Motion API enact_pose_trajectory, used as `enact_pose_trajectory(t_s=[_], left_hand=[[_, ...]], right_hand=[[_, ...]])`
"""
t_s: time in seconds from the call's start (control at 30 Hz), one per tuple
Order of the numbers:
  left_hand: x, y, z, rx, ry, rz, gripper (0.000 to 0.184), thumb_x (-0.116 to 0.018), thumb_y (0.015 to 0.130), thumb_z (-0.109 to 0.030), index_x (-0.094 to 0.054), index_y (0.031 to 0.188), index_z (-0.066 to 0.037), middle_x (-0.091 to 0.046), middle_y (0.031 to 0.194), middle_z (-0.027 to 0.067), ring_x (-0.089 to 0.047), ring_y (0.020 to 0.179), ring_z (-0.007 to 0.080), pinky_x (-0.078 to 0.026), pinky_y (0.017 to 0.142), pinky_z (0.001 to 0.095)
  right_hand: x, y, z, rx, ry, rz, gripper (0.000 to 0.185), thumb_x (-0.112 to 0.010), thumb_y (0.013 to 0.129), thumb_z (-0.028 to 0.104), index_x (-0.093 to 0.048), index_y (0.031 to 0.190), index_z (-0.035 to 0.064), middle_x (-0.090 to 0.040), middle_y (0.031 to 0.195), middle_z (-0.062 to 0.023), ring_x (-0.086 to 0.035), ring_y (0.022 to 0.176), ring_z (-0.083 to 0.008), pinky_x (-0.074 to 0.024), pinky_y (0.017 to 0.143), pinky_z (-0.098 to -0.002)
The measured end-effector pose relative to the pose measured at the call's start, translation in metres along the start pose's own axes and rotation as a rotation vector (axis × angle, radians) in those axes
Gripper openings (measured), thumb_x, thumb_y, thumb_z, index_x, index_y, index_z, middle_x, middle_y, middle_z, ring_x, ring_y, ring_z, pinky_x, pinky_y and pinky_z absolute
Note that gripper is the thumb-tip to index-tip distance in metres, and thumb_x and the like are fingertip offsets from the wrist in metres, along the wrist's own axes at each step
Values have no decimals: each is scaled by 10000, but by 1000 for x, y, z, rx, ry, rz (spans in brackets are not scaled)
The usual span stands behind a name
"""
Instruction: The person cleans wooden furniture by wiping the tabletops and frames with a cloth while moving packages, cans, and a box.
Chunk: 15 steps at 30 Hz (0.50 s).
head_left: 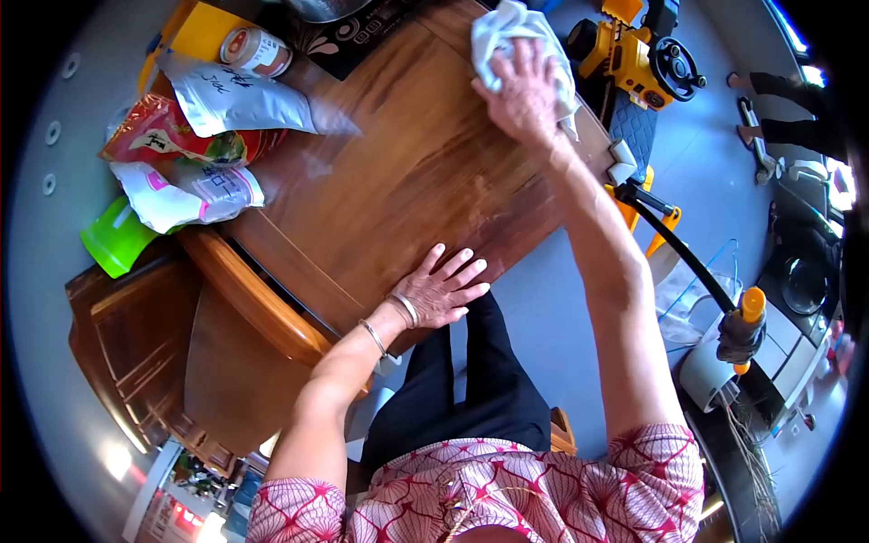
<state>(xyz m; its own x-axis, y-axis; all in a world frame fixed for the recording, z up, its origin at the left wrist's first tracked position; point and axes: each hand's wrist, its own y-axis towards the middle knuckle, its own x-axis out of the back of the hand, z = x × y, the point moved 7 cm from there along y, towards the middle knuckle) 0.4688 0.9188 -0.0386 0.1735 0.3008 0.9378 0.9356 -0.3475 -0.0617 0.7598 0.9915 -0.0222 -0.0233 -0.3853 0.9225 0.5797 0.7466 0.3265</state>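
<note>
At the far right corner of the wooden table [398, 154], my right hand [525, 95] reaches out on a stretched arm. It holds a crumpled white cloth [507, 27] down against the tabletop, fingers over the fabric. My left hand [439, 288] lies flat on the table's near edge with its fingers spread and nothing in it. Two bracelets circle the left wrist. Between my hands the brown wood shows streaks and shiny patches.
Along the table's left side are a can [256, 52], a silver pouch [235, 98], a red packet [163, 131], a white bag [158, 195] and a green container [118, 237]. A wooden chair [262, 294] stands at left. A yellow toy vehicle [634, 68] is beyond the right corner.
</note>
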Motion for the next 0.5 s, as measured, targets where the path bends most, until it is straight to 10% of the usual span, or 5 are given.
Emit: enact_pose_trajectory(t_s=[0.17,0.3,0.37,0.43,0.5], left_hand=[[-3,-1,0,2,-19,-34,565,-574,761,-466,-424,1276,-290,-278,1415,55,-154,1357,290,-57,1080,569],[-6,-6,-1,-10,-69,-62,552,-588,749,-452,-448,1260,-299,-285,1385,60,-186,1327,295,-115,1067,542],[5,-3,-2,32,-15,-85,540,-596,747,-432,-458,1253,-302,-283,1382,63,-198,1315,281,-142,1060,523],[27,2,-7,115,-188,-38,529,-653,734,-276,-485,1227,-182,-339,1374,62,-238,1319,285,-194,1060,531],[46,-12,-9,246,-336,-149,500,-657,733,-210,-507,1198,-107,-374,1352,93,-292,1289,322,-237,1052,512]], right_hand=[[-1,-71,106,293,231,244,500,-688,603,245,-571,1086,189,-386,1326,-137,-284,1301,-374,-227,1030,-583],[9,-121,156,436,552,364,329,-633,791,283,-576,1078,131,-419,1333,-91,-278,1333,-290,-204,1076,-531],[14,-115,157,294,1011,485,343,-587,855,347,-599,1081,90,-578,1145,-115,-451,1224,-243,-323,1045,-427],[-1,-113,111,-459,1056,945,429,-591,845,429,-634,1017,39,-652,957,-140,-606,1002,-269,-458,884,-381],[28,-71,72,-423,1168,711,488,-588,828,494,-637,966,29,-661,881,-158,-647,840,-210,-512,763,-356]])
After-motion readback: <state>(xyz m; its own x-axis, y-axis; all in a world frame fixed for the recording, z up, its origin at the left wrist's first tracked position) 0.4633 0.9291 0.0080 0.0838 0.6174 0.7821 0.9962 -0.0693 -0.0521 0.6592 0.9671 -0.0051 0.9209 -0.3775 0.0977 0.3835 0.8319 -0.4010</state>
